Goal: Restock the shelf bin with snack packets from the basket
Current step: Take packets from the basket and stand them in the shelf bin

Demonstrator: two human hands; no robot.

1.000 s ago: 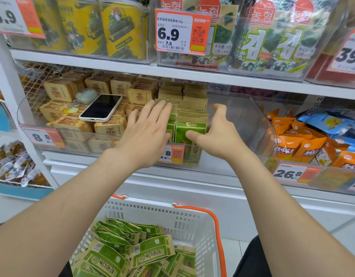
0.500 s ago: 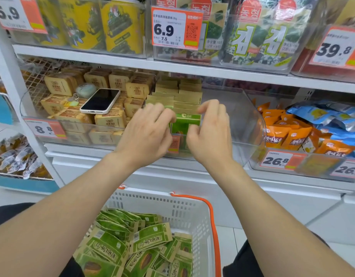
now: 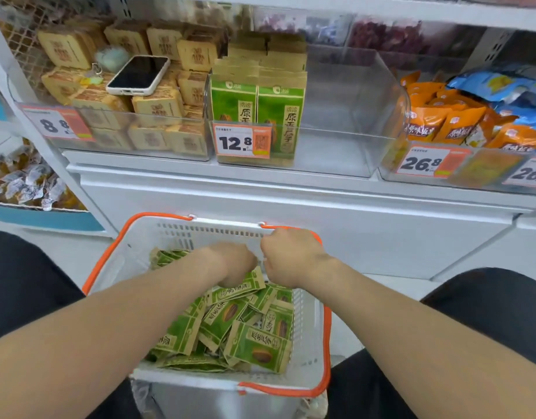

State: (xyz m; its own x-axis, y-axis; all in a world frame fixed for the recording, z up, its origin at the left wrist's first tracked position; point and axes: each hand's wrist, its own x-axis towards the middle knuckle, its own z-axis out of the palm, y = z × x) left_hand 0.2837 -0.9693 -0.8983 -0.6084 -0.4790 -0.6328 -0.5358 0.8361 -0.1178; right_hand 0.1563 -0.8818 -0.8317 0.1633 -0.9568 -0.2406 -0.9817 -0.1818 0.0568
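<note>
A white basket (image 3: 309, 352) with orange handles sits low between my knees and holds several green snack packets (image 3: 254, 343). Both my hands are down inside it. My left hand (image 3: 233, 263) is curled onto a green packet (image 3: 241, 288) on top of the pile. My right hand (image 3: 290, 258) is fisted beside that packet's upper corner, its fingers hidden. On the shelf above stands the clear bin (image 3: 348, 137) with a 12.8 price tag (image 3: 242, 142). Two rows of green packets (image 3: 257, 107) stand upright in its left part; its right part is bare.
A phone (image 3: 138, 74) lies on tan boxed snacks (image 3: 158, 107) in the bin to the left. Orange packets (image 3: 442, 122) and blue packets (image 3: 502, 89) fill the bin to the right. White shelf base (image 3: 351, 225) faces the basket. My dark-trousered knees flank it.
Both hands have left the shelf bin and dropped into the basket. The view has tilted downward. The front packets in the bin now stand straight, untouched.
</note>
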